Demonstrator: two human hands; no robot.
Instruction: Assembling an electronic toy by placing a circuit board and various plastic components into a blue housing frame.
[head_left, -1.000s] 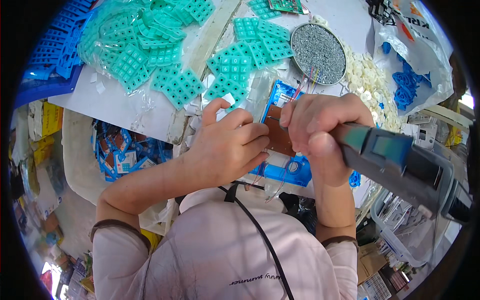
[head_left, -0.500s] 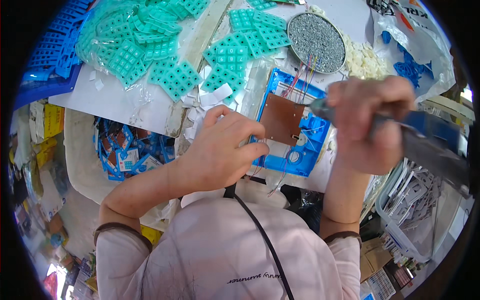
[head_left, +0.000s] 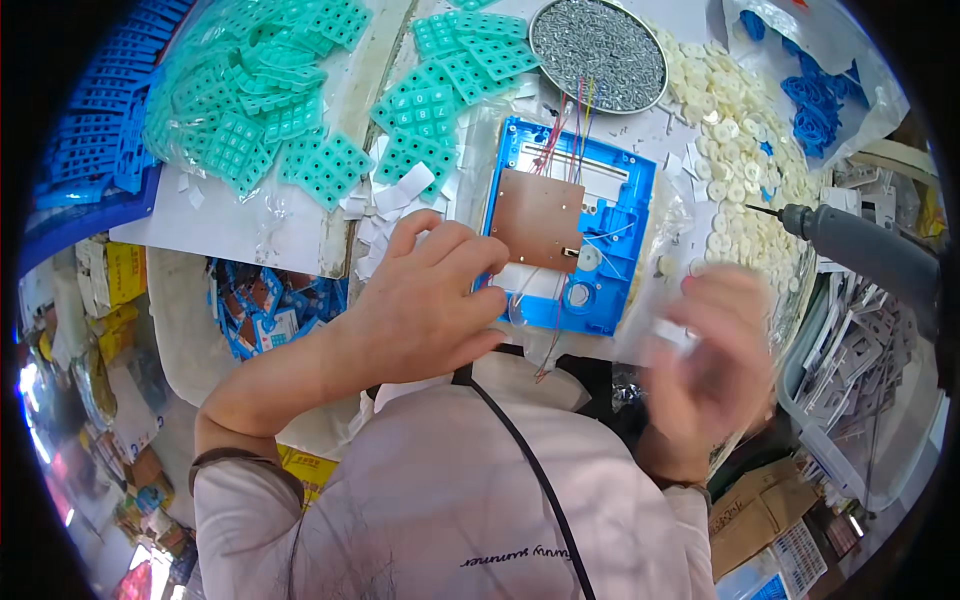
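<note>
My left hand (head_left: 430, 295) has its fingers curled closed at the left edge of a blue plastic case (head_left: 625, 255), gripping it. A brown circuit board (head_left: 535, 220) lies inside the case, with thin coloured wires running from its top and lower edges. My right hand (head_left: 715, 350) is right of the case, apart from it and smeared by motion. Something small and white shows by its fingers, too blurred to name. A grey electric screwdriver (head_left: 870, 235) juts in from the right, bit pointing left, away from my hand.
Green rubber keypads (head_left: 290, 90) are heaped at the far left. A round dish (head_left: 650, 95) of screws stands beyond the case. White discs (head_left: 745, 180) spread to its right, near a bag of blue parts (head_left: 825, 110). Bins flank the table: assembled blue units (head_left: 270, 315) left, flat pieces (head_left: 850, 370) right.
My right hand has let go of the electric screwdriver and moved down toward me. The screwdriver is now off to the right of the case. My left hand stays at the case's edge.
</note>
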